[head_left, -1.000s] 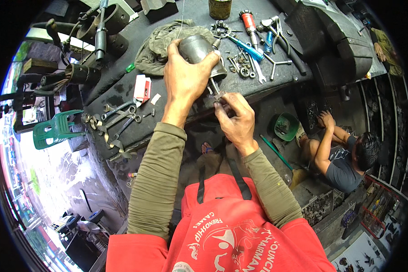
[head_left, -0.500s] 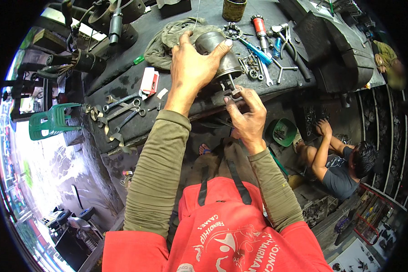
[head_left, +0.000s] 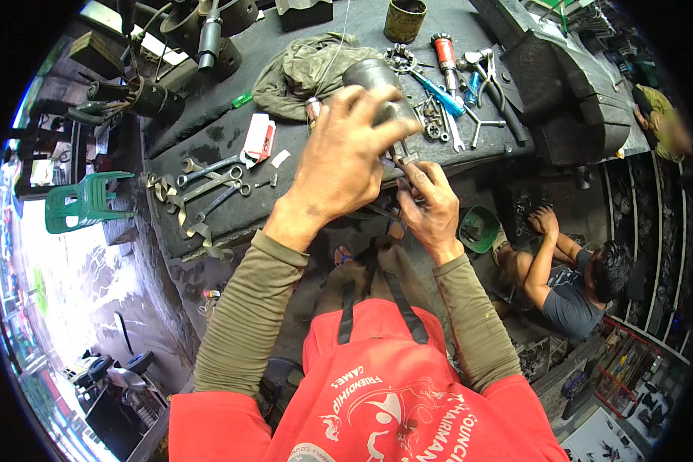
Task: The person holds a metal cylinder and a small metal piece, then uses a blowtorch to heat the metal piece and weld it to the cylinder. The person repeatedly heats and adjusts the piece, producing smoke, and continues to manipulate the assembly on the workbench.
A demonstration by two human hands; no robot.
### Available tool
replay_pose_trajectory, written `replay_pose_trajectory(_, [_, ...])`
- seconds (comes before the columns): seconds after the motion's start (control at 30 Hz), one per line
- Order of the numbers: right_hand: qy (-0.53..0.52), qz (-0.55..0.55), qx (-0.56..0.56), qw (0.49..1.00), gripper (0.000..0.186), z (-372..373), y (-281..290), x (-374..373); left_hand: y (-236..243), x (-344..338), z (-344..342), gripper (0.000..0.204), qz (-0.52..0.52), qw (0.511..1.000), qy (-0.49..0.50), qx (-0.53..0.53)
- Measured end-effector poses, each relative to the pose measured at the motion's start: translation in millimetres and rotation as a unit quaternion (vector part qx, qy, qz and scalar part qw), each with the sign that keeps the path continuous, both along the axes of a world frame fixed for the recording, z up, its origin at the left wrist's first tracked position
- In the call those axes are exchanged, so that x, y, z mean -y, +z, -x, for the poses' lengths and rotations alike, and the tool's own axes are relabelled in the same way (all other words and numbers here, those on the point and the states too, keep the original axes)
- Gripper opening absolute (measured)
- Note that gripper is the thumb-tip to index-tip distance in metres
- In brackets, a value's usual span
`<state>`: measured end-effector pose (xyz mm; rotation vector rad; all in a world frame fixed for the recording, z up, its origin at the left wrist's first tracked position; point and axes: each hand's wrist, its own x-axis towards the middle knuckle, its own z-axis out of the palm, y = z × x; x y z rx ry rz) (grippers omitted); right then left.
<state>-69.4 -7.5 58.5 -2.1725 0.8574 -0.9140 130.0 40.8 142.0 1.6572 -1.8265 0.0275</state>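
My left hand [head_left: 335, 158] is in front of a dark metal cylinder [head_left: 368, 73], its bent fingers spread and slightly blurred over the cylinder's lower part; I cannot tell whether they grip it. My right hand [head_left: 430, 202], just below, has thumb and fingers closed on a small metal fitting [head_left: 405, 159] at the end of a thin stem under the cylinder. An olive rag [head_left: 289, 73] lies behind them. To the right are a red-handled tool [head_left: 445, 54], pliers [head_left: 490, 81] and loose parts; to the left, a small white-red box [head_left: 258, 142] and several wrenches [head_left: 208, 177].
The dark workbench [head_left: 177, 138] holds clamped metal fixtures [head_left: 131, 104] and a tin can [head_left: 405, 19]. Green stools [head_left: 77, 208] stand at left. A crouching co-worker [head_left: 574, 296] works below right beside a green basin [head_left: 477, 227]. Another person [head_left: 658, 123] is at far right.
My left hand has moved down and now covers more of the cylinder, its fingers bent differently. My right hand has shifted slightly right, still at the fitting. The cylinder sits further right.
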Motion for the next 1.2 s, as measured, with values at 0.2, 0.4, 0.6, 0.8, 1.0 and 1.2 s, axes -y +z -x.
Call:
replay_pose_trajectory(0.2, [0.004,0.018,-0.019,1.000,0.058,6,-2,2,-3,16,-7,0.029,0.003,0.998,-0.057,0.019])
replay_pose_trajectory(0.4, [-0.008,0.016,-0.022,1.000,0.058,5,-5,-1,-10,17,-8,0.032,0.022,0.999,-0.045,0.006])
replay_pose_trajectory(0.6, [-0.010,0.011,-0.019,1.000,0.056,5,-4,-1,-11,14,-4,0.036,0.045,0.998,-0.042,-0.015])
replay_pose_trajectory(0.8, [-0.012,0.001,0.000,1.000,0.056,2,-3,-3,-8,15,-7,0.027,0.070,0.993,-0.082,0.040])
replay_pose_trajectory(1.0, [-0.022,0.018,0.011,1.000,0.050,1,-2,-5,-5,15,4,0.026,0.094,0.995,-0.038,-0.012])
replay_pose_trajectory(1.2, [-0.051,0.047,0.041,0.997,0.037,-5,-5,-3,7,21,1,0.025,0.068,0.995,-0.055,-0.040])
